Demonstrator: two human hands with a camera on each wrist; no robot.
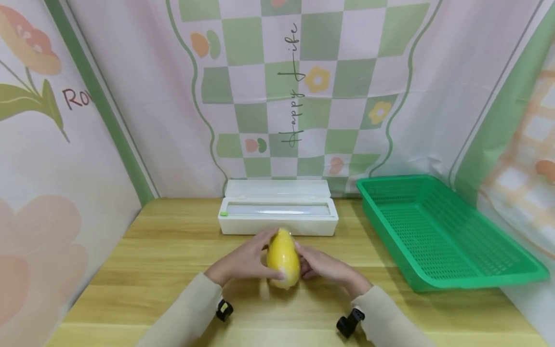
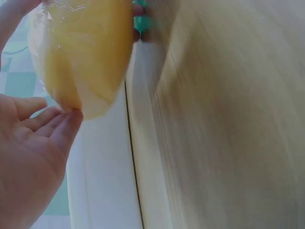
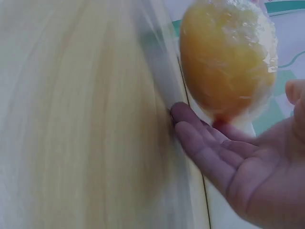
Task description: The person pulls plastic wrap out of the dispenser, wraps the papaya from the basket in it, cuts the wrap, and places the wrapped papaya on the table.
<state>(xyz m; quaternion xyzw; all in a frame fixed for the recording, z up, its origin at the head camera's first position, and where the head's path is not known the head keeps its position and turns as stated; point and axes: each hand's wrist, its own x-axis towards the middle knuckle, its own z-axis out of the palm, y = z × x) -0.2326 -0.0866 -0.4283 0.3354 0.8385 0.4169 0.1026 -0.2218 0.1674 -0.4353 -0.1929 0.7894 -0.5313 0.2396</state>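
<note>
A yellow mango-shaped fruit [image 1: 284, 255], wrapped in shiny clear film, is held up over the wooden table. My left hand [image 1: 240, 262] grips it, thumb at the near end and fingers toward the far end. In the left wrist view, that hand's fingertips [image 2: 71, 117] press the film at the fruit's end. On the other side, my right hand [image 1: 325, 265] touches the wrapped fruit with loosely extended fingers. Its thumb stands apart from the fruit [image 3: 228, 57] in the right wrist view. Just beyond the hands sits a white cling film box [image 1: 277, 226] with its lid raised.
A green perforated basket [image 1: 416, 270] stands on the right side of the table [image 1: 173, 246]. Behind the table hangs a checkered, printed curtain [image 1: 282, 96]. More printed cloth [image 1: 43, 168] covers the left side.
</note>
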